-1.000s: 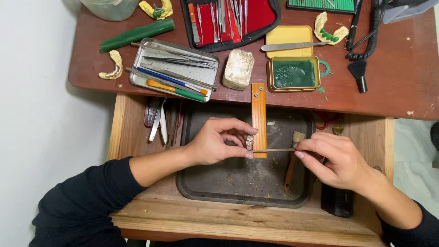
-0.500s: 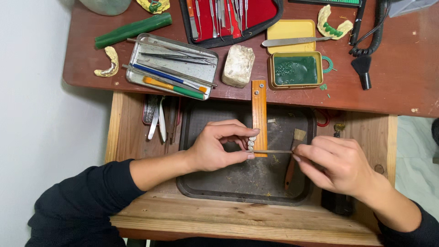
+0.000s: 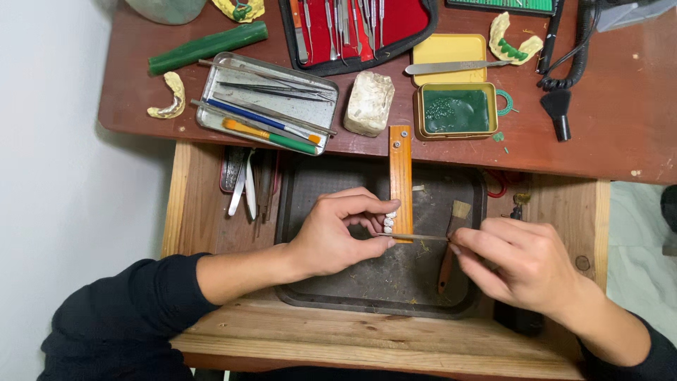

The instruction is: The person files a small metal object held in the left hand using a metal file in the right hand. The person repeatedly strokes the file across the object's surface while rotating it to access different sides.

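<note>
Teeth (image 3: 388, 221), a short row of small, glossy white pieces, sit pinched in the left hand (image 3: 337, 238) against the tip of an orange wooden peg (image 3: 400, 182). Since a second ago both hands have barely shifted, so the filing looks ongoing. The right hand (image 3: 518, 264) is closed on a thin metal file (image 3: 415, 237), its tip touching the teeth. Below both hands lies a dark, gritty tray (image 3: 338, 300).

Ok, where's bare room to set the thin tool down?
Free: dark tray floor below the left hand, and red desk right of the black brush. Crowded: around the metal tin, red tool roll and green wax tin.
</note>
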